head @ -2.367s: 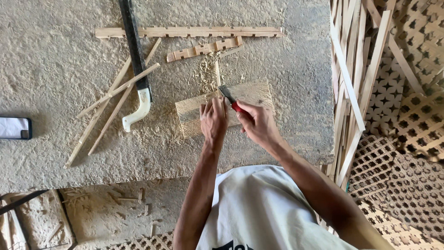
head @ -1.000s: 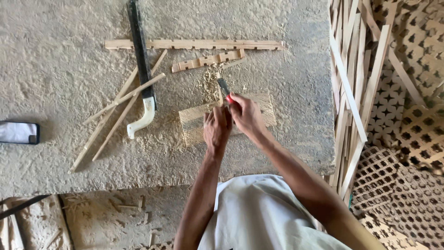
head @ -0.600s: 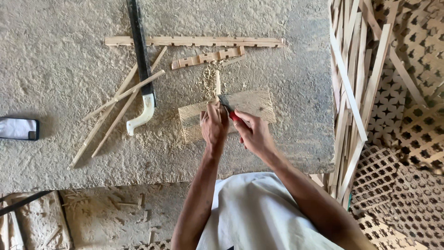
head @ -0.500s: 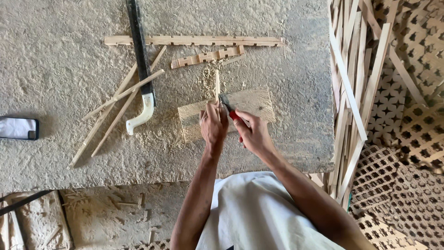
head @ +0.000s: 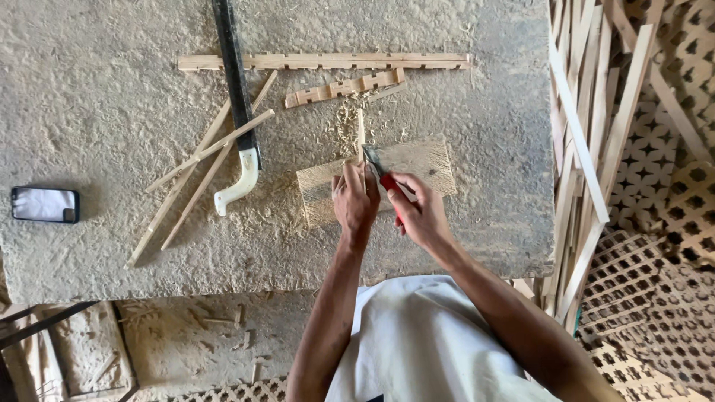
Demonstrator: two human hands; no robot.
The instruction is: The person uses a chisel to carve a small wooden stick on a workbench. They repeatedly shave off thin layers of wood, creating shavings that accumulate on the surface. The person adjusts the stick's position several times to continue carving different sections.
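Two hands are seen at work over a rough stone counter (head: 89, 119), near the middle of its near edge. The left hand (head: 354, 202) is pressed down with its fingers together on a thin wooden strip (head: 360, 134), which stands out from under the fingertips toward the far edge. The right hand (head: 418, 212) is closed round a red-handled knife (head: 381, 176), whose blade tip is set against the strip just beside the left fingertips. Both are held over one flat wooden block (head: 417, 165) lying on the counter.

Two notched strips are counted along the far edge: one long notched strip (head: 328, 61) and one short notched strip (head: 344, 88) just nearer. One saw with a black blade and a white handle (head: 240, 175) is laid left of the block; its blade is cut off by the top of the frame. About four plain sticks (head: 201, 167) are crossed beneath it, their exact number being hard to make out. One dark phone (head: 45, 205) is placed at the left edge. A scatter of shavings (head: 344, 123) is seen by the strip.

Beyond the right edge, a bundle of long slats (head: 588, 141) and stacked lattice panels (head: 655, 246) are shown, too overlapped to be counted. The near part of the strip is hidden by the left hand, and most of the knife handle by the right.
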